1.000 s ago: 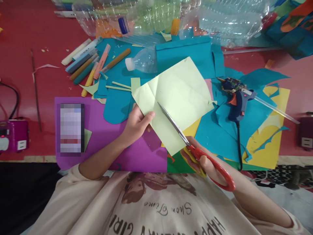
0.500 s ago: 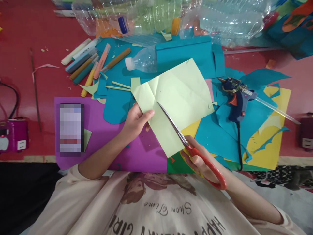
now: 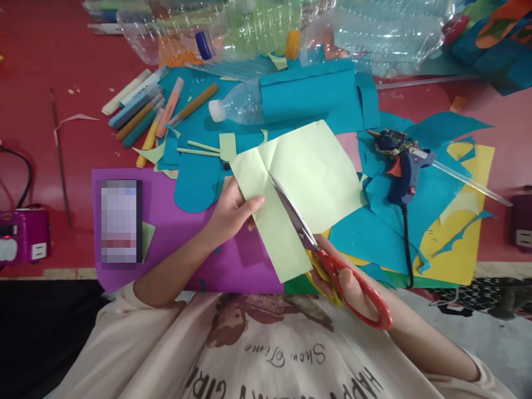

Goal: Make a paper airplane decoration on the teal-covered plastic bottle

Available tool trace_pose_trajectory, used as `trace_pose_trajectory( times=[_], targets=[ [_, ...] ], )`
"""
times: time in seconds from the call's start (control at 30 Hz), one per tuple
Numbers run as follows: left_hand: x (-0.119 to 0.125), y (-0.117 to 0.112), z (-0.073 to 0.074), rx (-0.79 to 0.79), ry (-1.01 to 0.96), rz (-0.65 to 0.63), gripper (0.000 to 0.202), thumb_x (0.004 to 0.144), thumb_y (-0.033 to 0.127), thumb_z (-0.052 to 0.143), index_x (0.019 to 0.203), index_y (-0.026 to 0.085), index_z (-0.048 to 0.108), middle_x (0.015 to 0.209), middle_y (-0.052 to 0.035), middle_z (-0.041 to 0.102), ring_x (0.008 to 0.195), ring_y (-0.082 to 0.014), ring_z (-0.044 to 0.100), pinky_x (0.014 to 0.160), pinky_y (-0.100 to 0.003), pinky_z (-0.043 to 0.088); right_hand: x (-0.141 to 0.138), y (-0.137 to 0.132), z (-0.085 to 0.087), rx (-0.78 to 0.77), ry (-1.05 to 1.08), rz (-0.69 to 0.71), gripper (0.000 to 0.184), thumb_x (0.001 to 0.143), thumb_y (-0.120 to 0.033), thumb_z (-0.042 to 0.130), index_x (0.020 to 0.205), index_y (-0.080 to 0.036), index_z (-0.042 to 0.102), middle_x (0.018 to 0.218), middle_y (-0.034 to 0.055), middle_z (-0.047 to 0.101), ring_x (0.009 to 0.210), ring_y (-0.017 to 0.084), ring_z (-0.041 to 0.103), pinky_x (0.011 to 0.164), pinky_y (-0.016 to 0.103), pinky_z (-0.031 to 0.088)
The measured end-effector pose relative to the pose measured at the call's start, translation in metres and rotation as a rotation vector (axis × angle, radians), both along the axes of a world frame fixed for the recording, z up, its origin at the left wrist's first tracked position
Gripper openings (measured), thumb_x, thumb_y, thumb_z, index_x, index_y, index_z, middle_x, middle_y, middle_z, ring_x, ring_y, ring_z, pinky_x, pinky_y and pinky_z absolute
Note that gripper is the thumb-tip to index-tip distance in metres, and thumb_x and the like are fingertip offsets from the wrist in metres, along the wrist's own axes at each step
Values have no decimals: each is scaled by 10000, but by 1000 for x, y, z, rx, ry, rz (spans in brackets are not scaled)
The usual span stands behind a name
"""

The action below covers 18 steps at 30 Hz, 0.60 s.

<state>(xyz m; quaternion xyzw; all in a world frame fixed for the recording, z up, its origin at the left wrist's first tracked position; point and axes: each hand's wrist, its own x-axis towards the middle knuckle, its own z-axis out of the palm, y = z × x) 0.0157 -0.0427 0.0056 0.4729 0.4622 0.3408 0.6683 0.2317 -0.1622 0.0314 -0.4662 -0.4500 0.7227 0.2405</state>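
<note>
Pinched at its left edge by my left hand (image 3: 233, 213), a pale green sheet of paper (image 3: 316, 172) is held up above the table, with a crease running across it. The thumb lies on top and the fingers go underneath. My right hand (image 3: 341, 277) grips a pair of scissors (image 3: 359, 291) with red and yellow handles. Their blades point up and left and lie along a cut in the sheet, with the tip near the crease. Under the sheet lie purple paper (image 3: 166, 221) and a blue rounded paper piece (image 3: 195, 188).
A glue gun (image 3: 405, 172) with a clear stick lies at the right on blue scraps. Clear plastic bottles (image 3: 366, 33) line the back, before them a bottle wrapped in blue paper (image 3: 307, 100). Several markers (image 3: 141, 111) and a phone (image 3: 119, 221) lie at the left.
The sheet has tilted and sunk slightly toward me. The scissor blades have opened a little wider, and the handles have moved slightly down and right. My left hand keeps its pinch.
</note>
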Motion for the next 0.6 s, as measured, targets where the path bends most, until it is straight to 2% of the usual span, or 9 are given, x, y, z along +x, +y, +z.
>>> trace_pose_trajectory(
  times=[0.2, 0.37, 0.47, 0.6],
  targets=[
    [1, 0, 4, -37, 0, -59, 419, 744, 339, 664, 1090, 195, 476, 642, 82, 571, 334, -48, 474, 293, -172, 373, -2, -2, -8, -113, 102, -30, 642, 820, -797, 428, 1180, -268, 479, 651, -55, 384, 505, 106, 277, 420, 247, 258],
    [0, -2, 3, -58, -3, -80, 442, 756, 346, 662, 1124, 200, 465, 620, 88, 568, 337, -49, 477, 300, -171, 365, -7, -3, -9, -146, 164, -75, 547, 856, -757, 428, 1109, -275, 478, 637, -69, 338, 501, 99, 254, 423, 248, 227],
    [1, -2, 4, -61, -18, -87, 463, 767, 352, 664, 1149, 199, 452, 618, 90, 566, 350, -53, 486, 305, -172, 368, -8, -3, -7, -138, 160, -74, 523, 876, -740, 414, 1121, -282, 476, 647, -67, 351, 514, 101, 252, 440, 255, 229],
    [2, -2, 4, -56, -37, -100, 477, 774, 361, 668, 1158, 197, 437, 637, 91, 566, 370, -52, 496, 308, -167, 374, -11, 1, -3, -133, 170, -81, 536, 872, -742, 418, 1159, -291, 458, 604, -84, 269, 494, 105, 228, 422, 257, 186]
  ],
)
